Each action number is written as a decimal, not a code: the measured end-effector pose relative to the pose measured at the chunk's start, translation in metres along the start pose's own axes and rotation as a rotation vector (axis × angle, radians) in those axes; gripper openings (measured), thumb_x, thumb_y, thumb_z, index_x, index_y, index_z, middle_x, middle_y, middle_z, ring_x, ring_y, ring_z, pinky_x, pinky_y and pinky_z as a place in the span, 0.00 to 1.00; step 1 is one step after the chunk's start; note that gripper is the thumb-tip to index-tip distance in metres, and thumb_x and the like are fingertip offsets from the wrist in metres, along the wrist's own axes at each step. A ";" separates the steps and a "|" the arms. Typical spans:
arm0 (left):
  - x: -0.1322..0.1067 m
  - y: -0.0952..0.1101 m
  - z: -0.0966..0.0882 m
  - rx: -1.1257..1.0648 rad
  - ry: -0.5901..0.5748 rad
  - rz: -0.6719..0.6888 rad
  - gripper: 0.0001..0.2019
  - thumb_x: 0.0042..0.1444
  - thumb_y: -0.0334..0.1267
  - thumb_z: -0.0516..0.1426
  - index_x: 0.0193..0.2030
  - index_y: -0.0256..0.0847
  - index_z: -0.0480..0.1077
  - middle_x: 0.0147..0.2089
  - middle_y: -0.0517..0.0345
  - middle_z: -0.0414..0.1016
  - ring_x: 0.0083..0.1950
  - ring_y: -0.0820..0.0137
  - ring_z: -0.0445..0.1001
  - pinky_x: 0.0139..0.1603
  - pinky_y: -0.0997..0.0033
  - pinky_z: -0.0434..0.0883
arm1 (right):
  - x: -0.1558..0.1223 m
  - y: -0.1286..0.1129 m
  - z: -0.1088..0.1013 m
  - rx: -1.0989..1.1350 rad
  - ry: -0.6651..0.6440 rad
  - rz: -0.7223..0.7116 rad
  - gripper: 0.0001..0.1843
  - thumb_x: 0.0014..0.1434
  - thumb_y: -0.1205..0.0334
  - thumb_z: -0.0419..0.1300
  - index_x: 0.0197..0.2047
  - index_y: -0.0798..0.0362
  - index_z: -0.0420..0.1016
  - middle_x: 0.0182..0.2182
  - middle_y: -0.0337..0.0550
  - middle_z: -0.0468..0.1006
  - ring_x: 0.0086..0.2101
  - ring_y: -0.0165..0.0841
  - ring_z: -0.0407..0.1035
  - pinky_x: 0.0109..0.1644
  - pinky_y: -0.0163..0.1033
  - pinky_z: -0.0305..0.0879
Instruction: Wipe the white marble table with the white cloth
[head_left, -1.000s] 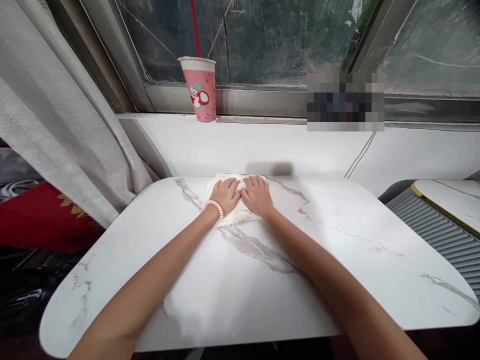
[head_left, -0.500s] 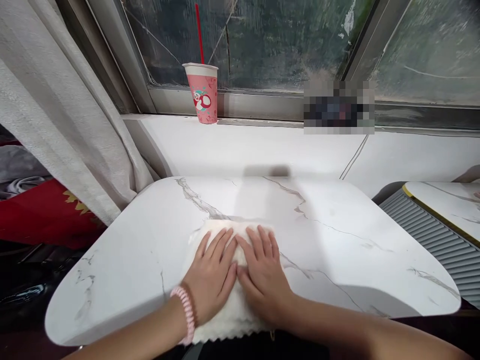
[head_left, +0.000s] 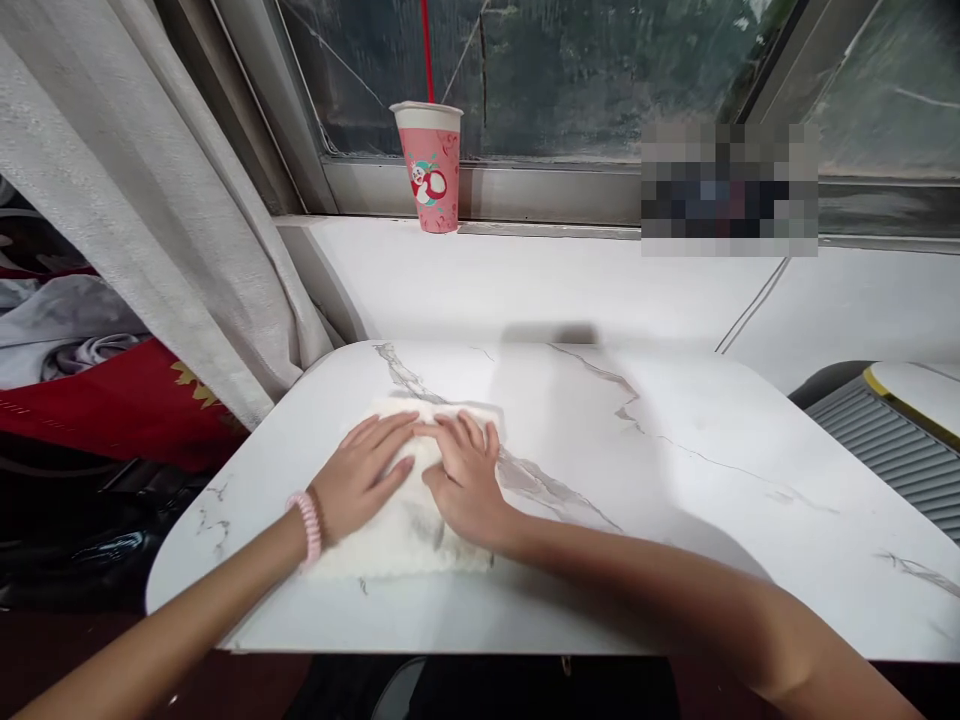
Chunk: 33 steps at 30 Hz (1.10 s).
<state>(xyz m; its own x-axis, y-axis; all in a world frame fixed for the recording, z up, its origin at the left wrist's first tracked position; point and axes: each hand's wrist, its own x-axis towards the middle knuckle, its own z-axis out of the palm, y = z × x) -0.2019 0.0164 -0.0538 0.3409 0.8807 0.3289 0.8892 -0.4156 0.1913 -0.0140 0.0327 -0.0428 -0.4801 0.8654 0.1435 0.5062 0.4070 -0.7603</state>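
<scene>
A folded white cloth [head_left: 405, 540] lies on the left part of a white marble-look table [head_left: 675, 500]. My left hand [head_left: 360, 475], with a pink coil band at the wrist, rests flat on the cloth with fingers spread. Beside it my right hand [head_left: 466, 480] also presses flat on the cloth, fingers stretched out. The two hands touch at the fingertips and cover most of the cloth's middle.
A pink paper cup [head_left: 432, 165] with a red straw stands on the window sill behind the table. A grey curtain [head_left: 150, 200] hangs at the left, with red fabric [head_left: 120, 410] below it. A second table edge [head_left: 915, 390] and a ribbed grey surface sit at the right.
Both hands slid the cloth from the table's far middle toward the near edge, then leftward. The view shifted a little as well.
</scene>
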 end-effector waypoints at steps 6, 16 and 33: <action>0.056 -0.053 0.003 -0.040 -0.006 -0.120 0.22 0.63 0.48 0.44 0.58 0.43 0.66 0.62 0.51 0.70 0.63 0.59 0.65 0.67 0.51 0.58 | 0.077 0.019 0.017 -0.290 0.096 -0.173 0.22 0.61 0.67 0.48 0.58 0.48 0.68 0.62 0.43 0.66 0.65 0.44 0.48 0.69 0.59 0.35; 0.116 -0.108 0.012 -0.102 0.034 -0.167 0.23 0.60 0.48 0.45 0.55 0.40 0.69 0.60 0.50 0.71 0.62 0.60 0.67 0.66 0.54 0.59 | 0.161 0.034 0.018 -0.328 0.159 -0.198 0.19 0.64 0.65 0.47 0.55 0.48 0.69 0.57 0.42 0.71 0.61 0.41 0.53 0.68 0.55 0.40; 0.067 -0.157 -0.015 -0.054 0.074 -0.248 0.26 0.63 0.51 0.42 0.55 0.37 0.68 0.59 0.48 0.71 0.61 0.58 0.67 0.66 0.53 0.60 | 0.183 -0.001 0.071 -0.438 0.069 -0.340 0.23 0.67 0.62 0.44 0.62 0.57 0.64 0.64 0.49 0.62 0.65 0.48 0.48 0.69 0.58 0.38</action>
<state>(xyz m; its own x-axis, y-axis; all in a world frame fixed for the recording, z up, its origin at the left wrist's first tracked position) -0.3235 0.1368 -0.0480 0.0895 0.9390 0.3321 0.9246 -0.2023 0.3229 -0.1531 0.1697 -0.0610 -0.6276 0.6754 0.3871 0.5888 0.7371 -0.3315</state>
